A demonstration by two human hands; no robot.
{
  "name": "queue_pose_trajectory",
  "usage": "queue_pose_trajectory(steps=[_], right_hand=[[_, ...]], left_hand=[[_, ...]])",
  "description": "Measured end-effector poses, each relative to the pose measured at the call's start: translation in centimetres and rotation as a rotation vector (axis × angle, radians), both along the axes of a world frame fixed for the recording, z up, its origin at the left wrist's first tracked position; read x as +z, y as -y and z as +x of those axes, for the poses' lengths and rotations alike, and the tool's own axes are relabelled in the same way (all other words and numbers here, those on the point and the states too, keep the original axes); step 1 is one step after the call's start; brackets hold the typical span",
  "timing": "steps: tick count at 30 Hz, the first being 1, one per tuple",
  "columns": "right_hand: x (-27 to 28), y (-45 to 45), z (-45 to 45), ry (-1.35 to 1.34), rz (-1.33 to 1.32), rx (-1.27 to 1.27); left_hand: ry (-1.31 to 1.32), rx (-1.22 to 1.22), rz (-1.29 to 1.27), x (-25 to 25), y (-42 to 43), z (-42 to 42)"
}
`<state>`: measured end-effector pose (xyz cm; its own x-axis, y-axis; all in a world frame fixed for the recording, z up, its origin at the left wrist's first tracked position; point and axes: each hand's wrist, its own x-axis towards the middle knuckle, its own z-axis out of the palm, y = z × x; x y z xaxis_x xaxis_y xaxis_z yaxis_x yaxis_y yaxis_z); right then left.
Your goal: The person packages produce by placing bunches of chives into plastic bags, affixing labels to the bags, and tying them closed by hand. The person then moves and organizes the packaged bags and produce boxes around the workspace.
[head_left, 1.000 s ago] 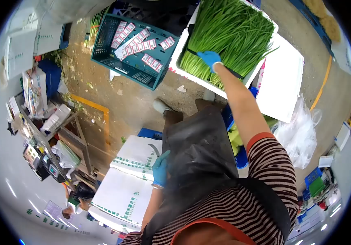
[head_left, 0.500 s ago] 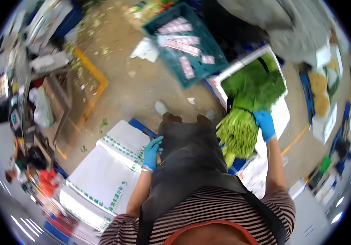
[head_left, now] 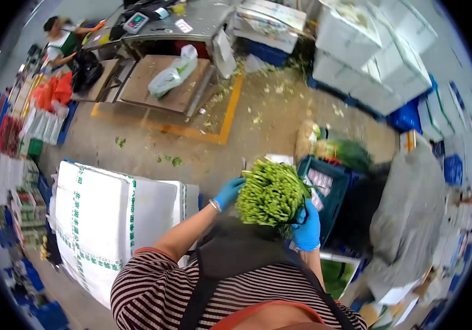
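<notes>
A thick bunch of leafy greens [head_left: 271, 192] is held up in front of my apron, its pale green cut stem ends facing the camera. My right hand [head_left: 307, 228], in a blue glove, is closed around the bunch at its lower right side, by a dark band. Most of the leaves are hidden beneath the stems. My left hand [head_left: 229, 193], also gloved in blue, is at the bunch's left edge with its fingers stretched toward the stems. Part of its fingertips is hard to make out against them.
White foam boxes [head_left: 101, 220] with green print stand close on my left. A teal crate [head_left: 332, 181] with printed labels lies to the right, beside a grey-covered pile [head_left: 409, 220]. Ahead is a metal table [head_left: 181, 27] with a scale; a co-worker [head_left: 63, 44] stands at far left.
My right hand has lifted the bunch from the open white box on the right and brought it before my body. My left hand has moved up beside it. The view has turned left.
</notes>
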<state>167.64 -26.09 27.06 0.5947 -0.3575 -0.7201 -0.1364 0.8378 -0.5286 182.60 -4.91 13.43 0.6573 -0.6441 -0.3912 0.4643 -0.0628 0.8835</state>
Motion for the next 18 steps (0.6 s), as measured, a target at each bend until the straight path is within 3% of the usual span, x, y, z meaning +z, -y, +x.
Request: queue_pose_trajectory(steps=[3,5,7,10,12,13,14,15,17,18], right_hand=[[4.7,0.9,7.8,0.13,-0.07,0.133],[8.1,2.5,11.7,0.209,-0.032,0.271],[11.9,2.8,16.1,0.236,-0.137,0.379],[14.9,6.6,23.1,0.52,-0.333,0.924],[17.7,10.1,27.8,0.519,-0.54,1.331],[18.3,12.0,30.4,0.526,-0.649,1.533],[18.3,14.5,33.4,0.746,-0.988,1.624],[19.0,16.1,36.3,0.853,-1.105,1.564],[15.7,20.7,42.4,0.724,-1.051,1.341],[12.6,21.6,44.9,0.75,-0.897,1.366]], left_hand=[[-0.758,0.15,-0.831,2.0,3.9,4.0],[-0.906,0.141,-1.09,3.6,7.3,7.2],[-0.856,0.179,-1.114,5.1,10.2,11.1],[-0.754,0.259,-1.1,7.4,13.1,16.9],[-0.711,0.33,-1.065,8.4,14.2,19.5],[-0.675,0.368,-1.035,8.8,14.2,20.2],[-0.655,0.41,-1.006,9.3,14.1,21.0],[-0.642,0.446,-0.982,9.7,14.1,21.6],[-0.632,0.52,-0.952,10.3,14.2,23.2],[-0.628,0.545,-0.944,10.5,14.3,24.3]])
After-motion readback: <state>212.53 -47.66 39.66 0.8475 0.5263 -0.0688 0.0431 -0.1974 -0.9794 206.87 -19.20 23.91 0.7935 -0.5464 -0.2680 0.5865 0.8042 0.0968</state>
